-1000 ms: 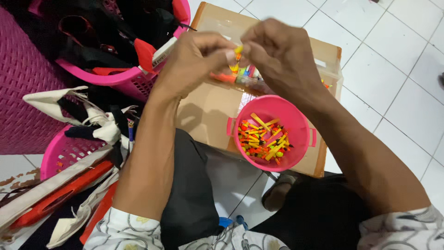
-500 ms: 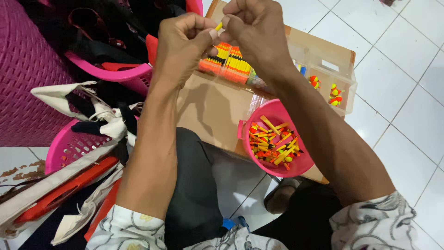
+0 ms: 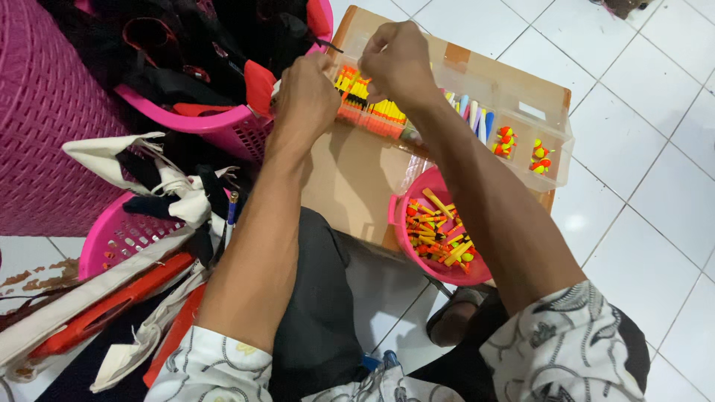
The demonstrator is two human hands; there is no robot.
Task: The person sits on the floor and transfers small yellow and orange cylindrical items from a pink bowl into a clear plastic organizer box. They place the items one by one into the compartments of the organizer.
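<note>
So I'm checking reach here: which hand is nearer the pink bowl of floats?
Right. The right hand is up over the clear compartment box, with its forearm passing just above the pink bowl. The left hand is farther off to the left, by the pink basket.

A clear plastic compartment box [image 3: 521,112] holding orange-and-yellow floats lies on a brown cardboard box [image 3: 350,186] on the floor.
</note>
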